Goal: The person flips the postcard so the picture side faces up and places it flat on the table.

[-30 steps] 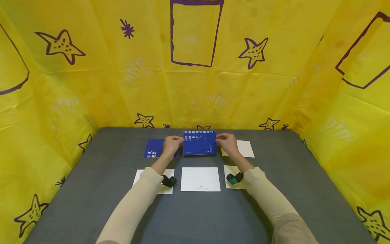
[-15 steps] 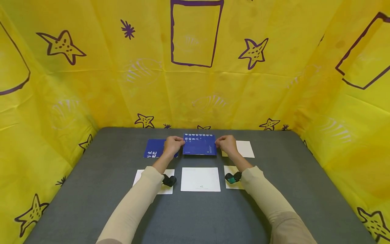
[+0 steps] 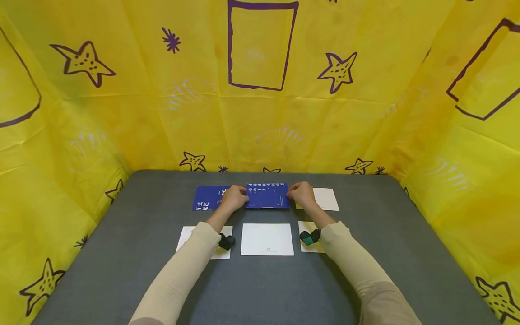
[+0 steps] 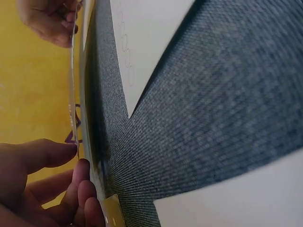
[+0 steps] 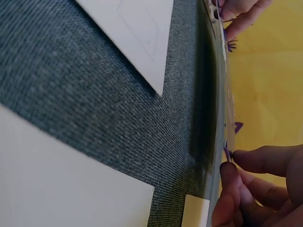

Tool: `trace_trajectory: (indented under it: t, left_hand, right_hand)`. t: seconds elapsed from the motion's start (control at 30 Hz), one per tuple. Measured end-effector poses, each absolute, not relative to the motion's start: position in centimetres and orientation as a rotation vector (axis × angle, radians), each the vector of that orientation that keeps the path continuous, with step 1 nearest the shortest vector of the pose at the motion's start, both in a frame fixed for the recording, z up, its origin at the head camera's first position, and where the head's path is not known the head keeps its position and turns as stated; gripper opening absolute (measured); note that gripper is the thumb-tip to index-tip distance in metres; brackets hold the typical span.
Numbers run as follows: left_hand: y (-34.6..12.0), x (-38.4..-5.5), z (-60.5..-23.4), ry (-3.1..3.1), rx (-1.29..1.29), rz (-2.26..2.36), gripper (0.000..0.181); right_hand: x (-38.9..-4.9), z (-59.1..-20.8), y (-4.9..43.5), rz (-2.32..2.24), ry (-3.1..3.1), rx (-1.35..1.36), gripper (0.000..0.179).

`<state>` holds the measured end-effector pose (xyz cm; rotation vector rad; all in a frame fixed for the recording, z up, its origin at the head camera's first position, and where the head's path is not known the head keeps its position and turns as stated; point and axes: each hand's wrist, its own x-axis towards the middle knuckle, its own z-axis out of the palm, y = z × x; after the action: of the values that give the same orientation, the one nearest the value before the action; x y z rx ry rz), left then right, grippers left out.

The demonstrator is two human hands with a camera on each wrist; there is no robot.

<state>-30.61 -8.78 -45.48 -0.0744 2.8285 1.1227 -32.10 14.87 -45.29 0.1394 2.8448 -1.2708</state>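
Note:
A blue postcard (image 3: 266, 197) with white lettering is held low over the far middle of the table. My left hand (image 3: 233, 197) pinches its left edge between thumb and fingertips, while my right hand (image 3: 302, 194) pinches the right edge. In the left wrist view the postcard appears edge-on as a thin line running from the left thumb (image 4: 59, 153) up to the other hand. The right wrist view likewise has the right hand's thumb and finger (image 5: 258, 158) meeting at the edge. A shadow lies on the cloth under it.
Another blue card (image 3: 206, 198) lies left of the held one, a cream card (image 3: 326, 199) right. Nearer lie a white card (image 3: 267, 239) in the middle, one (image 3: 187, 232) under the left forearm and a pale yellow one (image 3: 305, 225) by the right wrist. Yellow cloth walls (image 3: 260, 131) enclose the grey table (image 3: 260, 289).
The postcard's far edge has come down and its near edge sits slightly nearer and to the right. My left hand has shifted a little right and nearer, uncovering more of the left blue card.

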Motion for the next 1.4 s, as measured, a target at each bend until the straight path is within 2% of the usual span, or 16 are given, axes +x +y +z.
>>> trace_trajectory:
  t: [0.4, 0.77, 1.17, 1.4]
  left_hand:
    - [-8.2, -30.4, -45.5, 2.839, -0.086, 0.994, 0.039]
    - [-8.2, -30.0, -45.1, 2.874, -0.030, 0.891, 0.037]
    - [-6.7, -29.2, -45.2, 2.848, 0.077, 1.216, 0.027]
    - [-4.6, -29.1, -44.9, 2.861, 0.210, 1.230, 0.024]
  right_hand:
    - [-32.2, -45.6, 14.8, -1.097, 2.883, 0.062, 0.015]
    - [-32.3, -45.8, 15.1, -1.118, 2.828, -0.015, 0.015]
    - [-31.2, -44.8, 17.7, -1.192, 2.767, -0.068, 0.022]
    - [-30.3, -43.5, 19.6, -1.123, 2.874, -0.095, 0.025]
